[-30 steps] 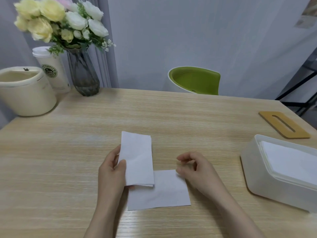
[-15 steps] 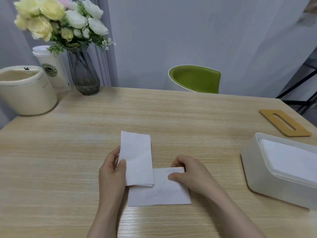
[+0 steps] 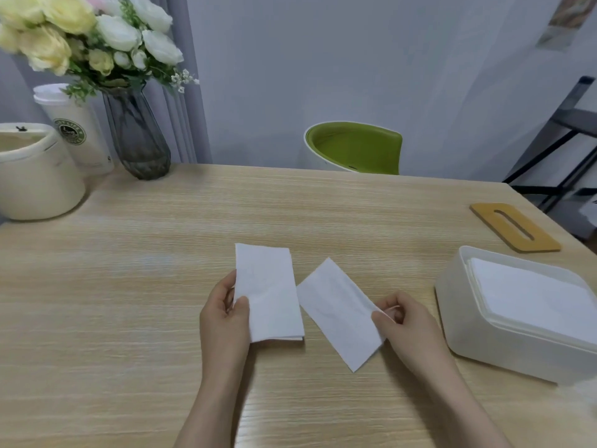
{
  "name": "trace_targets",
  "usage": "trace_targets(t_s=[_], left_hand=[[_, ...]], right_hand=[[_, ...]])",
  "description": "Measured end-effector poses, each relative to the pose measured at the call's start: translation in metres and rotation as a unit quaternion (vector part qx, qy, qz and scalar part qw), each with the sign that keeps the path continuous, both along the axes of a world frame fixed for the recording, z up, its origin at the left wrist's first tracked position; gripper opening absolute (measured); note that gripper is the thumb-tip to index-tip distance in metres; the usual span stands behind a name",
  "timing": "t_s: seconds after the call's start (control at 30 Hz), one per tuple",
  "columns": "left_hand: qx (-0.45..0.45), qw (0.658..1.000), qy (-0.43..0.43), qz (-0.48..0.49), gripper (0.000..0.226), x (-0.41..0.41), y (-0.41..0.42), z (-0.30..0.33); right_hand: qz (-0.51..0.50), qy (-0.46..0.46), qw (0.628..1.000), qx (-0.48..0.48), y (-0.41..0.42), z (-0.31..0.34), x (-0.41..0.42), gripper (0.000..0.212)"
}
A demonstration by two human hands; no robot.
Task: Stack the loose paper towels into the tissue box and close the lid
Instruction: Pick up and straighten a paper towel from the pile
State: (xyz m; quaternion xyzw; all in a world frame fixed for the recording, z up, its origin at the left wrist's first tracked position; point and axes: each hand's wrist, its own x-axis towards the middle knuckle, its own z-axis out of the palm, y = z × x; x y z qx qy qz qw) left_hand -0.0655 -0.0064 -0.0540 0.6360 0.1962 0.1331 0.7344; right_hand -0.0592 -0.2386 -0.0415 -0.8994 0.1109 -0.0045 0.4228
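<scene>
My left hand (image 3: 226, 315) pinches the left edge of a folded white paper towel (image 3: 268, 292) held upright over the wooden table (image 3: 129, 286). My right hand (image 3: 407, 324) pinches the right edge of a second white paper towel (image 3: 339, 312), which is tilted diagonally beside the first one. To the right stands the open white tissue box (image 3: 478, 337) with a stack of white towels (image 3: 529, 295) inside. Its wooden lid (image 3: 513, 226) with a slot lies flat on the table behind the box.
At the back left stand a cream round container (image 3: 35, 176), a white paper cup (image 3: 80, 130) and a dark glass vase (image 3: 135, 137) of flowers. A green chair (image 3: 355, 147) sits beyond the table's far edge. A dark rack (image 3: 562, 147) is at the right.
My right hand took hold of the lower towel, pulled it out from under the left one and turned it diagonally to the right. The left hand kept its towel in place.
</scene>
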Motion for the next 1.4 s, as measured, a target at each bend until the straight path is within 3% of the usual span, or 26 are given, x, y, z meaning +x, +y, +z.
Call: trace_targets(t_s=[0.2,0.53,0.73,0.93,1.4], left_hand=[[-0.029,0.999,0.008,-0.023,0.047,0.008,-0.021,0.003],[-0.039,0.998,0.000,-0.046,0.047,0.004,-0.028,-0.001],[-0.048,0.998,-0.008,-0.034,0.047,0.004,-0.028,-0.002],[-0.037,0.999,0.005,-0.029,0.039,0.005,-0.029,-0.004],[-0.037,0.996,0.012,-0.074,0.036,0.005,-0.055,-0.006]], right_hand=[[0.022,0.062,0.998,0.012,-0.017,0.005,-0.011,0.011],[0.006,0.090,0.996,0.016,-0.011,0.008,0.011,0.006],[-0.022,0.030,0.998,0.047,-0.014,0.004,0.013,0.010],[-0.057,-0.056,0.985,0.154,-0.018,0.016,0.009,0.007],[-0.040,-0.114,0.937,0.328,0.003,0.046,0.006,0.005]])
